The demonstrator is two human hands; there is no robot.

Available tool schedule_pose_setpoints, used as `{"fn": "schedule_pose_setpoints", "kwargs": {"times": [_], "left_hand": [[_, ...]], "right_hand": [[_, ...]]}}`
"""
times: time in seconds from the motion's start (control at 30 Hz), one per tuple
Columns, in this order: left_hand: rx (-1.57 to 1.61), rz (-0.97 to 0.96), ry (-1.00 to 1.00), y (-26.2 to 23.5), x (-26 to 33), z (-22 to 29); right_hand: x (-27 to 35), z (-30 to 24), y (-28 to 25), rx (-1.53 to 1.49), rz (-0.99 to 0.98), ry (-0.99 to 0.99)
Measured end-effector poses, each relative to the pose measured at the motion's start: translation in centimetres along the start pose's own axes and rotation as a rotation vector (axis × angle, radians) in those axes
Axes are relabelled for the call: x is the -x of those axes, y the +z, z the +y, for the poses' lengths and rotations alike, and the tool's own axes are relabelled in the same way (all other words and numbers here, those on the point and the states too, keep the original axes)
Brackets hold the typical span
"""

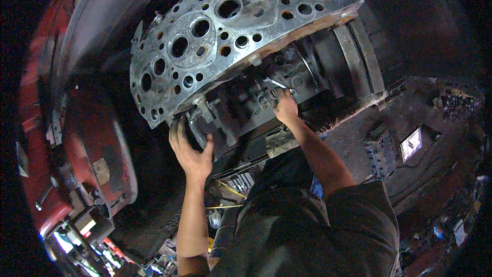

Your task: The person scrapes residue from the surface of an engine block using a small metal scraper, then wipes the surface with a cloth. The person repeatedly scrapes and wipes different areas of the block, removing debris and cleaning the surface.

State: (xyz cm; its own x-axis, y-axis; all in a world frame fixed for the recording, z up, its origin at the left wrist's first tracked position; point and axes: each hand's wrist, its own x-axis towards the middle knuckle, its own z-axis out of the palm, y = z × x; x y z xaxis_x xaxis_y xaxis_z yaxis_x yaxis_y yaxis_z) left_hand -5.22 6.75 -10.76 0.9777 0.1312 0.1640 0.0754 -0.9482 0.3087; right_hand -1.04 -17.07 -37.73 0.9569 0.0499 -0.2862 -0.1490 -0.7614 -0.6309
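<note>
Grey metal cylinder head (pixel 241 26), tilted; steel wrench (pixel 278 84) below its lower edge. Right hand (pixel 286 106): fingers curled at wrench, cannot tell if gripping. Left hand (pixel 192 158): fingers spread, released, beside curved pipe (pixel 197 132).

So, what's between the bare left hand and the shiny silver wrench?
Head view: a long grey metal bracket, then darker metal fittings, between left hand and wrench.
</note>
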Motion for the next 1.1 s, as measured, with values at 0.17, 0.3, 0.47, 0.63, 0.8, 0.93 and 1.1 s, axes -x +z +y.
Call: {"fn": "schedule_pose_setpoints", "kwargs": {"times": [0.17,0.3,0.47,0.63,0.8,0.93,1.1], "left_hand": [[0.007,-0.007,-0.022,0.1,0.1,-0.1],[0.017,0.022,-0.002,0.2,0.3,-0.4],[0.012,-0.029,-0.008,-0.3,0.2,-0.6],[0.043,-0.065,-0.049,-0.7,0.1,-0.4],[0.059,-0.073,-0.072,-0.7,0.3,-0.4],[0.284,0.089,-0.16,-0.6,0.4,-1.0],[0.797,0.35,-0.641,-1.0,-2.9,-5.2]], "right_hand": [[-0.5,-1.2,0.4,-0.063,-0.007,0.048],[1.0,-0.2,1.0,-0.049,0.041,0.057],[2.8,0.7,1.0,-0.121,0.009,0.119],[2.2,-1.4,-0.5,-0.02,0.164,-0.092],[2.1,-6.6,-6.5,-0.279,0.321,-0.349],[3.1,-13.7,-13.7,-0.37,0.609,-0.473],[2.3,-20.8,-23.4,-0.321,0.698,-0.635]]}}
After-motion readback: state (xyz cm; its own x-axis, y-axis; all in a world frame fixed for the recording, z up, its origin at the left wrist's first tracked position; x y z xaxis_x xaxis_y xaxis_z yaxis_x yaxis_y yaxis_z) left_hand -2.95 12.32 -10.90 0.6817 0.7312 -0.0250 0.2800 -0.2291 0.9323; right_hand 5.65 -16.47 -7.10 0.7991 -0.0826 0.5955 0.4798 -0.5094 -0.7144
